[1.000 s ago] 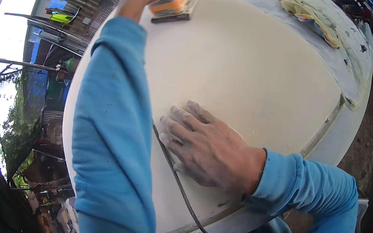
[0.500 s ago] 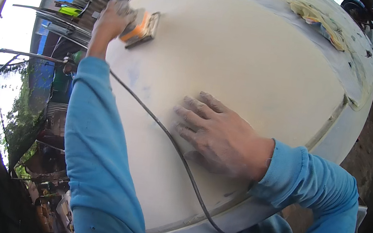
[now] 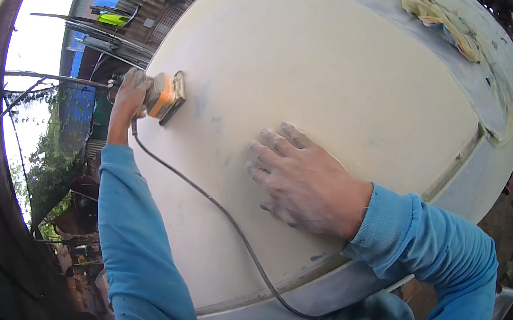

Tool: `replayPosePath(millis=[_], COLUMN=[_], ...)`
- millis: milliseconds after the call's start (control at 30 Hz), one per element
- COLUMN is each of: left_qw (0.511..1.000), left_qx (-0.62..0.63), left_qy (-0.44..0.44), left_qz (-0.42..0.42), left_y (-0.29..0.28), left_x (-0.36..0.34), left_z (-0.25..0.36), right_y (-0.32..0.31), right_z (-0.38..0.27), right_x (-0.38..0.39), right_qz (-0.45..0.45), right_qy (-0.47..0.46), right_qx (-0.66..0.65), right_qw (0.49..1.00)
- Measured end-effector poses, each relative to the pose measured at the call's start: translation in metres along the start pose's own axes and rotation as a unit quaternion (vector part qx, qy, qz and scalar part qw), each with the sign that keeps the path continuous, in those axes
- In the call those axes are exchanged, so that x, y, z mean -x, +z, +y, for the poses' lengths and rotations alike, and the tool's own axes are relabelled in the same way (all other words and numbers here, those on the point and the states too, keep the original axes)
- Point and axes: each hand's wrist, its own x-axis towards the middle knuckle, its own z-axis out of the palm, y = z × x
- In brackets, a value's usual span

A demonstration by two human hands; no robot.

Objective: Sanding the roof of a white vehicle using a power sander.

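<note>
One orange-and-grey sander (image 3: pixel 164 95), at the left edge of the pale panel (image 3: pixel 269 64); long axis roughly left to right, pad end pointing right, toward the panel. Left hand (image 3: pixel 130 93): wrapped around the opposite end. One dark cord (image 3: pixel 227 215), trailing lower right. Right hand (image 3: pixel 308 183): palm down on panel, fingers slightly spread.

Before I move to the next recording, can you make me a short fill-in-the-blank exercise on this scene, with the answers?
1. The left hand grips a sander with a bright ____ band.
2. The right hand rests palm ____ on the pale panel.
3. Both sleeves are ____.

Missing words: orange; down; blue.
</note>
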Motion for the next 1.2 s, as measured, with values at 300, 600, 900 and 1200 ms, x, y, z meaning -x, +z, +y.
replayPosePath(millis=[300,600,900,1200], left_qw=[0.985,0.795,0.811,0.986], left_qx=[-0.019,-0.398,-0.372,-0.046], left_qy=[0.173,0.458,0.450,0.156], left_qz=[-0.021,-0.004,0.036,0.034], left_y=[0.061,0.121,0.091,0.022], left_x=[0.005,0.007,-0.004,0.048], left_z=[0.169,0.320,0.244,0.031], right_y=[-0.021,-0.022,-0.023,-0.022], right_z=[0.001,0.002,0.007,0.032], right_x=[-0.003,-0.008,0.000,0.027], right_qz=[0.265,0.449,0.383,0.035], right_qy=[-0.036,-0.115,-0.108,0.125], right_qx=[-0.091,-0.085,-0.094,0.093], right_qw=[0.959,0.882,0.913,0.987])
